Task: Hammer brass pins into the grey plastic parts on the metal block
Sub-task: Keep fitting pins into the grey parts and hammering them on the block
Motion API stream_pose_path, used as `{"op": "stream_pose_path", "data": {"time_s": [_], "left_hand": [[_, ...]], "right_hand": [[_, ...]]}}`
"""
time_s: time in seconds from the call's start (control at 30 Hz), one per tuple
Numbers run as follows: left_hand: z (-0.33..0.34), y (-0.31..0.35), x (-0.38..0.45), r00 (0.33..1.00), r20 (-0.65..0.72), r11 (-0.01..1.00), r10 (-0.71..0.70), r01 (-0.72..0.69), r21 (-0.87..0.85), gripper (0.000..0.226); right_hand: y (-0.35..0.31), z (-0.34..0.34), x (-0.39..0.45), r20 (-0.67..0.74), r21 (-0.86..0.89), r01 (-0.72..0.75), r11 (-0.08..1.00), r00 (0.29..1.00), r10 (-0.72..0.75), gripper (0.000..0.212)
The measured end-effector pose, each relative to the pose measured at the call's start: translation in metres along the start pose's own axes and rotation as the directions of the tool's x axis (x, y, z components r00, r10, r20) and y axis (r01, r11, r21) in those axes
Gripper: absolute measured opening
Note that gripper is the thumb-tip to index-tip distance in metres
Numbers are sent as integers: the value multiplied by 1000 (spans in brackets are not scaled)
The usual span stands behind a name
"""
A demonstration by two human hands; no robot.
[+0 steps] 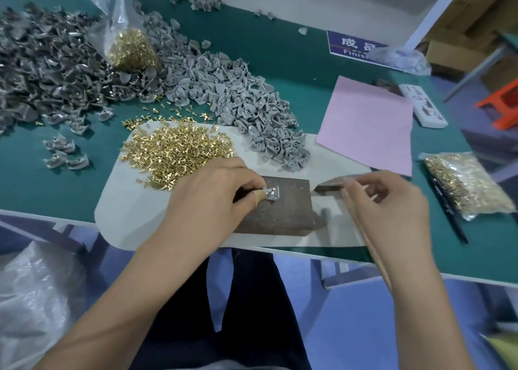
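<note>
Our left fingers [253, 194] pinch the grey part [272, 193] flat on the block [283, 210], pin [269, 191] seated in it. Right hand [389, 201] curls round the hammer [336, 183] handle, head blurred just right of the block. Risk: fingertips touch the part, so an off-centre strike hits them or bends the pin. Loose pins [179, 152] and spare parts [252, 109] lie on the counter [42, 184] beyond.
</note>
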State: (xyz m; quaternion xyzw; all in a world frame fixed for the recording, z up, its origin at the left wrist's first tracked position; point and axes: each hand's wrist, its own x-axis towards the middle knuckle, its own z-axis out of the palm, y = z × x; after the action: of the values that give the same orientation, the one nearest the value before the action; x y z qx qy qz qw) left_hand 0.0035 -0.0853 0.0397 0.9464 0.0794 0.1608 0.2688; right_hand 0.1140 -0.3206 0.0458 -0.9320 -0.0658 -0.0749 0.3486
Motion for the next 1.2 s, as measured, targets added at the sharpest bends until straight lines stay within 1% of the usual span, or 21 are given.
{"op": "stream_pose_path", "data": {"time_s": [0.07,0.17,0.2,0.3,0.37,0.4,0.43,0.5,0.57,0.6,0.63,0.67,0.73,0.8,0.87,0.93,1.0,1.07,1.1,1.17,1.2], "left_hand": [[2,1,1,1000,-4,1000,4,-4,5,8],[5,6,4,999,9,999,36,-36,6,7],[7,7,4,999,11,999,44,-44,13,8],[9,9,5,999,13,999,36,-37,23,11],[9,9,5,999,10,999,35,-36,31,12],[9,9,5,999,10,999,40,-41,37,12],[9,10,4,999,12,998,45,-45,40,12],[9,10,4,999,5,998,45,-45,43,11],[9,10,5,999,1,998,43,-43,34,7],[9,10,7,999,13,998,51,-51,22,6],[8,10,8,998,26,998,60,-61,14,7],[7,11,10,997,38,997,70,-70,14,8],[5,12,12,996,41,996,85,-87,36,9],[4,12,12,995,31,993,98,-100,62,9],[5,12,11,995,24,992,100,-101,75,9],[5,12,10,995,10,993,95,-96,76,8],[5,11,10,995,12,992,95,-96,77,10],[4,11,10,996,18,993,92,-93,78,11],[4,11,10,996,20,993,89,-91,74,11],[3,10,11,996,22,994,83,-84,65,10],[4,10,11,996,25,995,80,-81,62,10]], "right_hand": [[16,0,-10,36,-123,-95,988,994,101,26],[22,7,-23,71,-211,-131,969,986,149,40],[21,8,-25,70,-227,-127,966,987,146,39],[16,9,-24,94,-317,-99,943,986,135,26],[11,6,-23,108,-367,-76,927,986,124,26],[9,2,-23,105,-352,-62,934,989,105,26],[7,-2,-25,101,-290,-36,956,993,67,27],[3,-11,-28,99,-22,49,999,994,-47,25],[-8,-21,-31,150,244,113,963,977,-152,24],[-14,-24,-32,188,313,141,939,960,-207,22],[-17,-26,-34,229,333,177,926,937,-262,19],[-19,-26,-36,266,315,215,924,915,-303,17],[-20,-23,-37,327,206,271,940,886,-327,20],[-19,-19,-38,342,133,286,949,885,-315,25],[-21,-16,-40,247,155,288,945,915,-319,28],[-24,-11,-44,154,201,312,929,926,-345,30],[-26,-6,-47,181,174,322,931,919,-351,28],[-28,-6,-48,223,81,368,926,899,-377,26],[-28,-7,-47,186,66,390,918,899,-396,27],[-27,-8,-46,82,140,371,918,920,-384,28],[-27,-8,-47,68,145,366,919,923,-378,28]]}}
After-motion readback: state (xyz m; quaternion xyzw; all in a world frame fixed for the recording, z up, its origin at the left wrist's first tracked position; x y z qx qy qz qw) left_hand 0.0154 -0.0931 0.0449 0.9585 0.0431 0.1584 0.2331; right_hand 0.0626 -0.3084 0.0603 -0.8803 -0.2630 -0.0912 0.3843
